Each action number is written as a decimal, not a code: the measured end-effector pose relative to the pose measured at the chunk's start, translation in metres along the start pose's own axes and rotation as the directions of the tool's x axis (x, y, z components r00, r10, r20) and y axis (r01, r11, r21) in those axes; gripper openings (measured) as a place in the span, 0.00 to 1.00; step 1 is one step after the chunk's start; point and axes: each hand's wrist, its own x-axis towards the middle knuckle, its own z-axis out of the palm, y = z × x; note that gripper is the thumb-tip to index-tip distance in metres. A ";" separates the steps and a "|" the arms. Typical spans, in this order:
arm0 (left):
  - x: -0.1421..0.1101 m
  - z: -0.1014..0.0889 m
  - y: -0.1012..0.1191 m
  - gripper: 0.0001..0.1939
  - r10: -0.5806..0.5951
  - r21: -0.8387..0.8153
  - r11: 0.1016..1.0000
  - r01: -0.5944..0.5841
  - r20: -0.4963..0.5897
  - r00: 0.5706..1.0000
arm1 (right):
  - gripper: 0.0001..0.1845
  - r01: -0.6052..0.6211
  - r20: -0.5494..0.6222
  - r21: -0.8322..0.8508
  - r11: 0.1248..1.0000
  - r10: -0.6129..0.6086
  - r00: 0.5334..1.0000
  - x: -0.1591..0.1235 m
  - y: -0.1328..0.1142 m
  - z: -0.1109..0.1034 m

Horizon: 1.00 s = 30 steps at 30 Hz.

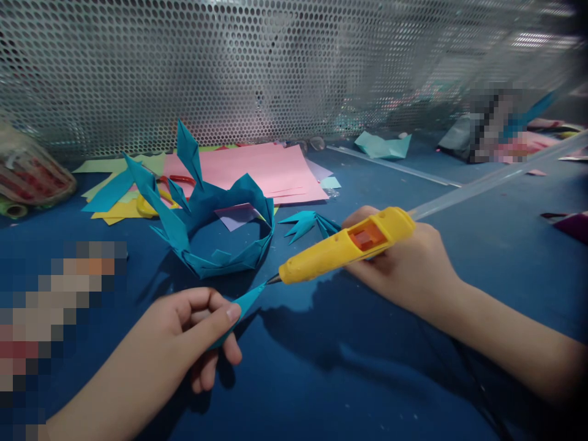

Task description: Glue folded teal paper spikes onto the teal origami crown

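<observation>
paper [249, 301] pinched in left hand [195, 334] meets, at its pointed edge, glue gun [316, 256] gripped in right hand [408, 263], near blue crown [206, 199].

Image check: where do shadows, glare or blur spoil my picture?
Head view: dark shadows on the blue tabletop below the yellow plastic glue gun and right hand; head view: glare streaks on the perforated silver metal screen, upper right; head view: right edge dark and smeared, pixelated patches at left and upper right; head view: the pointed blue folded-paper piece at the gun's tip reads fairly clearly.
</observation>
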 end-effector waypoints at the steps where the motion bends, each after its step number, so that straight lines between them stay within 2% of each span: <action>1: 0.000 0.000 0.000 0.17 0.000 -0.001 1.000 0.000 0.004 1.000 | 0.20 0.006 0.000 -0.002 1.000 -0.006 1.000 0.000 0.000 0.000; 18: 0.000 -0.002 0.002 0.17 -0.010 -0.005 1.000 0.010 0.029 1.000 | 0.15 0.015 -0.014 0.001 1.000 -0.015 1.000 0.003 -0.009 -0.003; 21: 0.001 -0.003 0.001 0.17 -0.015 0.006 1.000 0.015 0.021 1.000 | 0.12 -0.009 -0.010 0.055 0.998 0.009 1.000 0.003 -0.010 -0.005; 25: -0.001 0.001 0.004 0.18 -0.015 0.032 0.999 0.014 0.004 1.000 | 0.05 -0.075 0.018 0.212 0.974 0.072 0.997 0.002 -0.011 -0.006; 30: -0.007 0.008 0.010 0.18 -0.013 0.035 0.999 0.017 -0.105 0.994 | 0.04 -0.106 0.046 0.300 0.948 0.097 0.994 0.002 -0.011 -0.008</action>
